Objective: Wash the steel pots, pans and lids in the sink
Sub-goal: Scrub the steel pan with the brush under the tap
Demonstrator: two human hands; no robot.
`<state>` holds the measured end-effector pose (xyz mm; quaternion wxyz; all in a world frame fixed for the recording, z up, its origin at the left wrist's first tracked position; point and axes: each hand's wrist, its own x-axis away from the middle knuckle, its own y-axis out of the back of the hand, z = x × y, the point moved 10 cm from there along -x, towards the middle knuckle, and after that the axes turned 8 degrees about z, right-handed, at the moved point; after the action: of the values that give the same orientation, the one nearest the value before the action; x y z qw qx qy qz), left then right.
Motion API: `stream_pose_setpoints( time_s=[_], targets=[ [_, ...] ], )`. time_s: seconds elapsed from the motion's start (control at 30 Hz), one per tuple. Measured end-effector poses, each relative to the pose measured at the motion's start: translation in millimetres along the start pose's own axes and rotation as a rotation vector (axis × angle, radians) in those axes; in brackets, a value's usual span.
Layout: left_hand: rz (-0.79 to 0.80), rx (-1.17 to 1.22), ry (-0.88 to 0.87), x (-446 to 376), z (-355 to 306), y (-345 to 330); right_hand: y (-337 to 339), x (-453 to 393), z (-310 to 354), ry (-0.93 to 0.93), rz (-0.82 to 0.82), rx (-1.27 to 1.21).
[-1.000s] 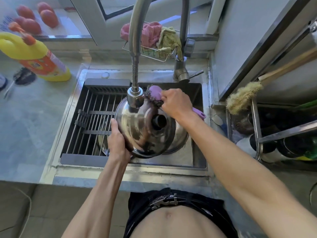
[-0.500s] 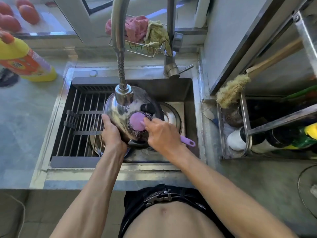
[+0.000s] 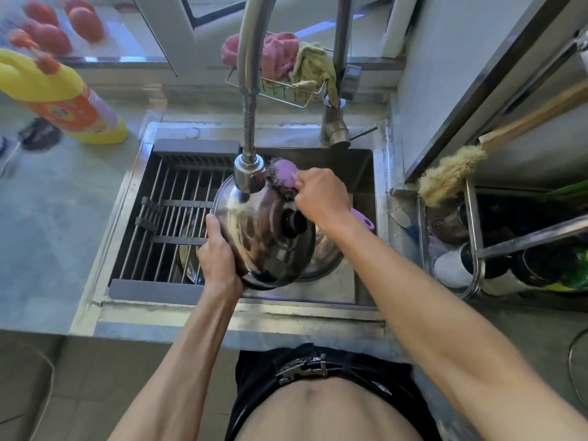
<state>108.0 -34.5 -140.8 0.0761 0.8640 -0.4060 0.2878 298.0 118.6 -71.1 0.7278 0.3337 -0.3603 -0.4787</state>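
Observation:
A domed steel lid (image 3: pixel 264 240) with a black knob (image 3: pixel 294 222) is tilted over the sink (image 3: pixel 362 291), under the faucet head (image 3: pixel 249 175). My left hand (image 3: pixel 219 256) grips the lid's near-left rim. My right hand (image 3: pixel 321 198) holds a purple-handled steel-wool scrubber (image 3: pixel 283 179), whose head presses on the lid's far edge beside the faucet head. The purple handle end (image 3: pixel 364 219) sticks out behind my wrist. Another steel piece (image 3: pixel 324 259) lies in the sink below, mostly hidden by the lid.
A slatted drying rack (image 3: pixel 171 218) covers the sink's left half. A yellow detergent bottle (image 3: pixel 63 97) lies on the left counter. Cloths (image 3: pixel 286 58) fill a wire basket behind the faucet. A rack with bottles (image 3: pixel 509 259) and a brush (image 3: pixel 451 173) stands at the right.
My right hand has carried the scrubber from the lid's near middle up to its far edge by the faucet head. The left hand keeps its grip on the rim.

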Motion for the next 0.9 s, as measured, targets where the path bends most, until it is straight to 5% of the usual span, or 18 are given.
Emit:
stream_pose_setpoints(
  time_s=[0.23, 0.5, 0.9],
  targets=[
    [0.025, 0.283, 0.035, -16, -24, -16, -34, 42, -67, -0.067, 0.030, -0.093],
    [-0.048, 0.120, 0.102, -14, -1, -28, -34, 86, 9, 0.231, -0.124, -0.067],
    [-0.138, 0.220, 0.188, -14, 11, 2, 0, 77, 17, 0.208, -0.177, -0.019]
  ],
)
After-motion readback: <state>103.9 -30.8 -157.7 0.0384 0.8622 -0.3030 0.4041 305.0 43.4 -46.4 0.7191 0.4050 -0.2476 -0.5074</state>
